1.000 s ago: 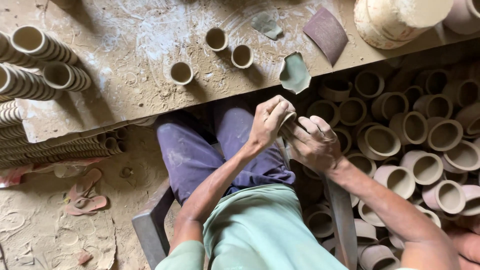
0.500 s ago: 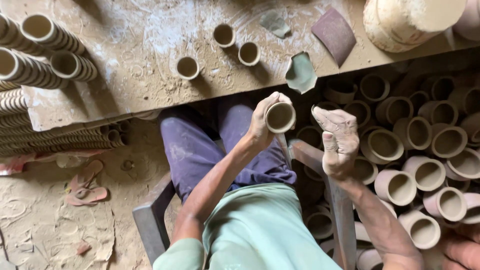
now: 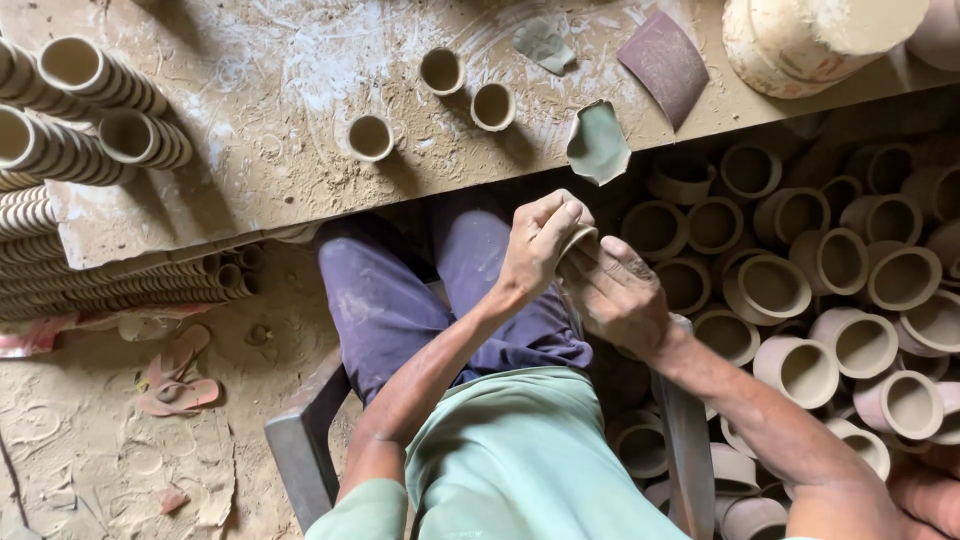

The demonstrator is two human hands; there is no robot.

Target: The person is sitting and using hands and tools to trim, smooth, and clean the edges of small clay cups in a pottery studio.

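My left hand (image 3: 535,248) grips a small unglazed clay cup (image 3: 575,243) above my lap, just in front of the table edge. My right hand (image 3: 620,295) lies against the cup's mouth and side, its fingers wrapped over it, so most of the cup is hidden. I sit on a grey chair (image 3: 300,450) in purple trousers and a green shirt.
Three small cups (image 3: 370,137) stand on the dusty table (image 3: 250,170), next to a brown sanding sheet (image 3: 665,62) and a green curved shard (image 3: 598,145). Stacked cups (image 3: 90,85) lie at the left. Several larger clay pots (image 3: 830,260) crowd the floor at the right. Sandals (image 3: 175,375) lie at the lower left.
Half a second ago my right hand was lifted off, open, with the cup's mouth showing in my left hand. Now the right hand is back on the cup.
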